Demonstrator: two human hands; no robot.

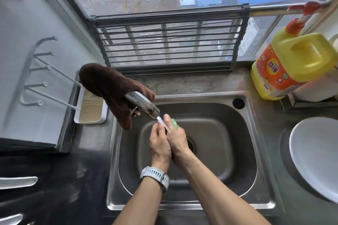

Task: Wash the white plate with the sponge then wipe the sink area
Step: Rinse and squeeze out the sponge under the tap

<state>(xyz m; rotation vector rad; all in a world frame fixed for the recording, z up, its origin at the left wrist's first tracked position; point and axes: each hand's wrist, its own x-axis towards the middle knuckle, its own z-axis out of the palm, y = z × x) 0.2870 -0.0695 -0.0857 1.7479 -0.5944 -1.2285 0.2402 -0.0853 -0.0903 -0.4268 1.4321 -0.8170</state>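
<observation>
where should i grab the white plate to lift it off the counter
Take the white plate by its left rim, coming from the sink side. It lies flat on the counter, its right part runs out of frame, and that near edge is bare.

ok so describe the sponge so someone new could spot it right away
Start at the steel sink in the middle. Over its basin, under the tap, two hands meet in the running water. The sponge is the small green piece in the right hand, the only green thing here.

Two bare forearms, no sleeves; left wrist wears a grey watch (154, 177) with a perforated strap; nothing worn on the right.
</observation>
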